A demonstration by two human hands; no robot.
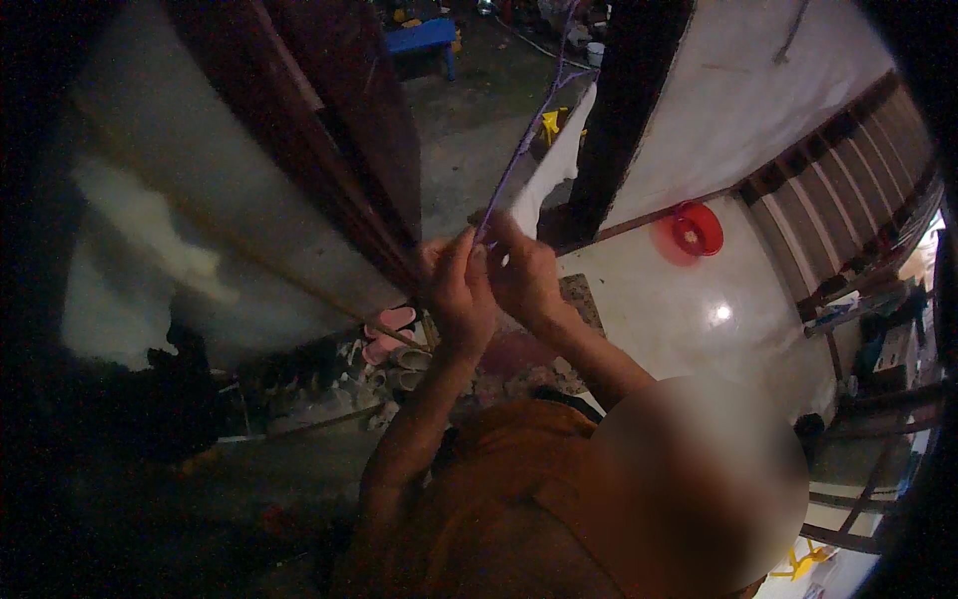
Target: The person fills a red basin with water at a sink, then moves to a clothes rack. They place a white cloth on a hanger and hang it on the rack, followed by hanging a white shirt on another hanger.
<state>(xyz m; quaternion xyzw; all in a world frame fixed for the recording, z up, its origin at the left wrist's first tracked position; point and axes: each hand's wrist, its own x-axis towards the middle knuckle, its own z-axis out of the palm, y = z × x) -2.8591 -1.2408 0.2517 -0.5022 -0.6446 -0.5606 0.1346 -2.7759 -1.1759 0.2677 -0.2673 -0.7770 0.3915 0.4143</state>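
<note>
A thin purple cord [544, 110] runs from the top of the view down to my hands, held up in front of me. My left hand [459, 285] is closed on its lower end, thumb and fingers pinched around it. My right hand [524, 275] is right beside it with bent fingers at the same stretch of cord, partly hidden, near a small white spot I cannot make out. A white cloth [564, 150] hangs along the cord beyond my hands.
A dark wooden door [339, 130] and door frame [649, 70] border an opening with a blue bench [424, 37] outside. A red basin [699, 228] sits on the pale floor at right, near a railing [828, 180]. Pink slippers [389, 324] and other shoes lie below left.
</note>
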